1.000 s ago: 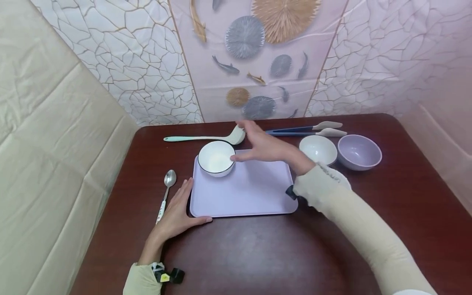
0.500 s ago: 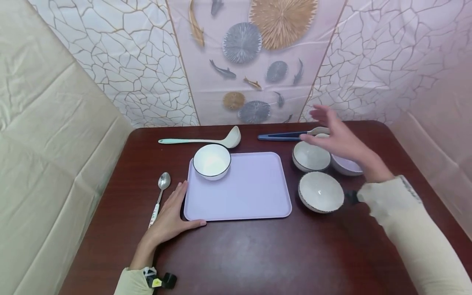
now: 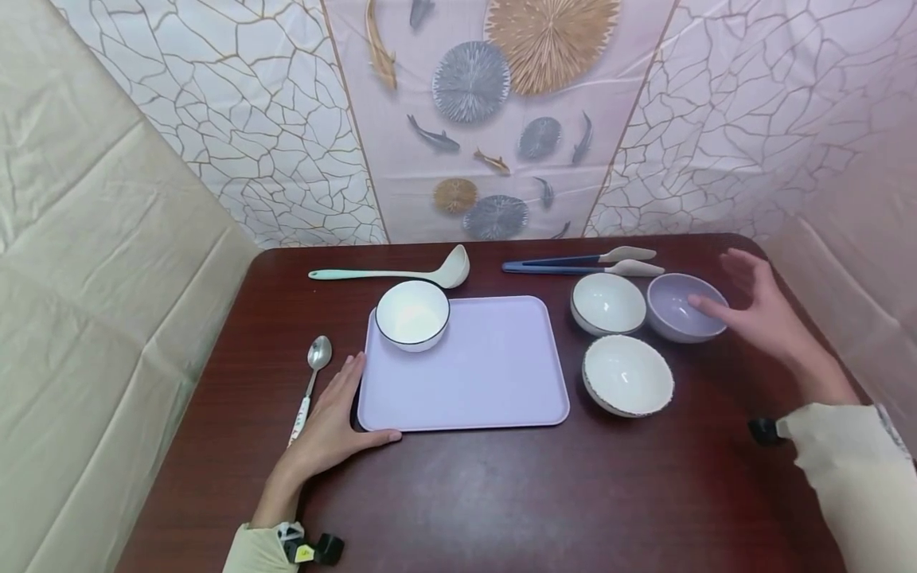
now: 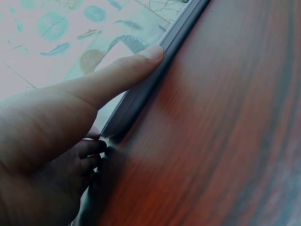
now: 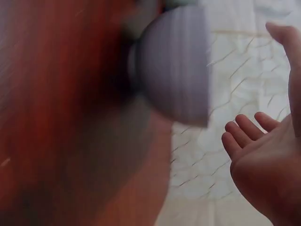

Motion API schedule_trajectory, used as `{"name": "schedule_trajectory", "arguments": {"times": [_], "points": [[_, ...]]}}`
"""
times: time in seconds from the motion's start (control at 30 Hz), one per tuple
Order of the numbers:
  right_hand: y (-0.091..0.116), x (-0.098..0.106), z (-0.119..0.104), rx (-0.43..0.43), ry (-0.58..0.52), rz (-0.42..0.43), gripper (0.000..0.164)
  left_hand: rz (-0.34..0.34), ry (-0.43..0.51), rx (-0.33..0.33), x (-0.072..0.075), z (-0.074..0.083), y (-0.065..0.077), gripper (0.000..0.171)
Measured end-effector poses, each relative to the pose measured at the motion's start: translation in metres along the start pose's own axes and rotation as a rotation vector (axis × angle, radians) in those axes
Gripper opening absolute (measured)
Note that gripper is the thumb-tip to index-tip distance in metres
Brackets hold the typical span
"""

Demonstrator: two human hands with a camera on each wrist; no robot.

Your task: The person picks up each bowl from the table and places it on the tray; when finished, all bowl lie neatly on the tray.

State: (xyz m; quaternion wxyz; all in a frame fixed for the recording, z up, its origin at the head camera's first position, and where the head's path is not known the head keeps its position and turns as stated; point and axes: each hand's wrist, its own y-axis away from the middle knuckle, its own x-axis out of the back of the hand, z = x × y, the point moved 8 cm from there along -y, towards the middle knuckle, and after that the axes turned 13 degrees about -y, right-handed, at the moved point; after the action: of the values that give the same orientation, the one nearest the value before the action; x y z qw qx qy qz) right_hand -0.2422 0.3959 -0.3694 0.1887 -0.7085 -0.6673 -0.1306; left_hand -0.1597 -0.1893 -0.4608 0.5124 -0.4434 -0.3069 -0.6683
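My left hand [image 3: 325, 426] rests at the near left corner of a lavender tray [image 3: 494, 382], thumb along its front edge and fingers along its left side. In the left wrist view the thumb [image 4: 136, 66] touches the tray's rim. A white bowl with a dark rim [image 3: 413, 314] sits in the tray's far left corner. At the far right, my right hand [image 3: 770, 314] hovers by a purple bowl [image 3: 680, 306], fingers spread and thumb over its rim. The right wrist view shows the purple bowl [image 5: 176, 68] apart from the fingers.
Two white bowls stand right of the tray, one behind [image 3: 609, 304] and one in front [image 3: 627, 376]. Blue tongs [image 3: 559, 264] and a mint-handled ladle [image 3: 444, 270] lie along the back. A metal spoon [image 3: 318, 354] lies left of the tray.
My right hand has swung from above the tray, near the dark-rimmed bowl, across to the purple bowl at the right. The left hand has stayed at the tray's corner.
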Motion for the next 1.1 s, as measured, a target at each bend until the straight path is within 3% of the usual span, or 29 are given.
{"name": "schedule_trajectory", "arguments": {"times": [0.17,0.4,0.7,1.1], "points": [[0.009,-0.003,0.024,-0.014,0.032,-0.043,0.099,0.002,0.001,0.002,0.0,0.0,0.0,0.129],[0.013,-0.017,0.037,0.01,0.037,-0.055,0.107,0.001,-0.006,0.005,0.0,-0.001,0.0,0.129],[0.011,-0.021,0.051,-0.014,0.074,-0.001,0.117,-0.002,-0.006,0.002,-0.001,-0.001,0.0,0.128],[0.009,-0.023,0.055,-0.017,0.06,0.039,0.113,0.002,-0.004,-0.008,-0.001,-0.001,-0.002,0.129]]}}
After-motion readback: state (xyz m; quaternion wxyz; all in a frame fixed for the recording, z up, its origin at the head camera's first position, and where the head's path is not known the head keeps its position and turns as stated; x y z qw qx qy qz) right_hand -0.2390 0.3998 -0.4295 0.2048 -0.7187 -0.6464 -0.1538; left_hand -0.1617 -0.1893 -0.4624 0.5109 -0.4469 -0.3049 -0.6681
